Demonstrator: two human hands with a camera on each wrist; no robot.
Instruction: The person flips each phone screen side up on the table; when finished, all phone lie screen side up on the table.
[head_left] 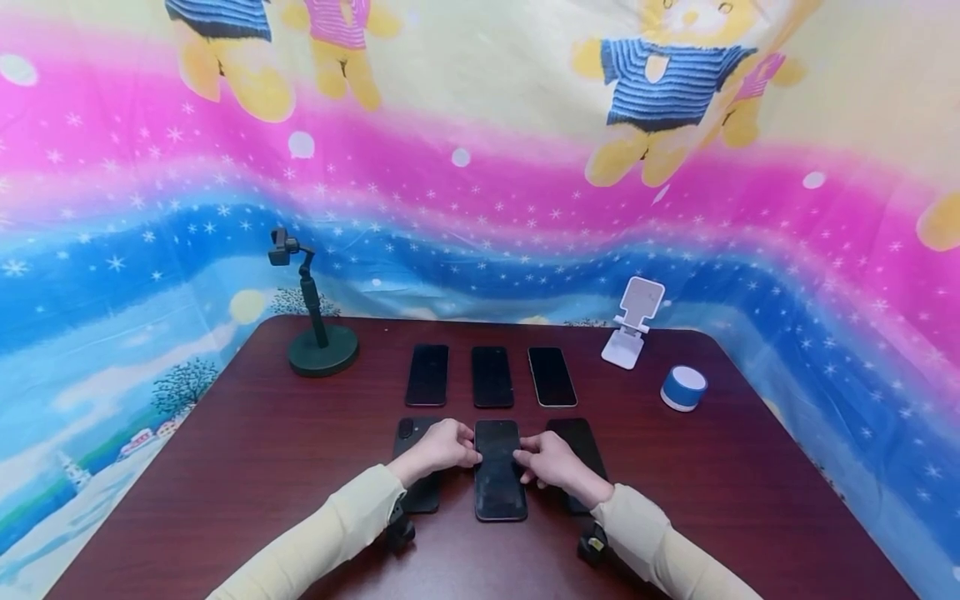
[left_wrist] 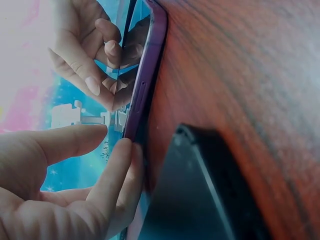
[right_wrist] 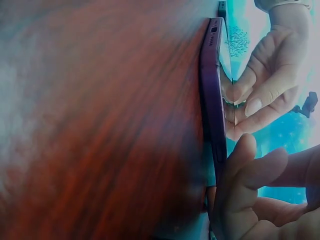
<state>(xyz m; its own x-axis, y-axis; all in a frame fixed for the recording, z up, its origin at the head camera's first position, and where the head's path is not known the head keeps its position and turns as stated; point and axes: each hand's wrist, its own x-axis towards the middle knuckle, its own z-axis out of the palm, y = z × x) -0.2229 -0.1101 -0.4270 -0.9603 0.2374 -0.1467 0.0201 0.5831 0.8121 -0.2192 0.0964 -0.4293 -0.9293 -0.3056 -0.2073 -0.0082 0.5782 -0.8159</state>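
Observation:
A smartphone with a dark screen lies face up at the front middle of the table. My left hand is at its left long edge; in the left wrist view the fingertips touch the purple side frame, with the thumb standing apart. At the opposite edge is my right hand, its fingers bent against the frame in the right wrist view. Beneath my left forearm lies a phone with its camera side up. Another dark phone is partly hidden by my right hand.
Behind these lie a left phone, a middle phone and a right phone in a row. A black stand is back left. A white phone stand and a blue-white round object are at the right.

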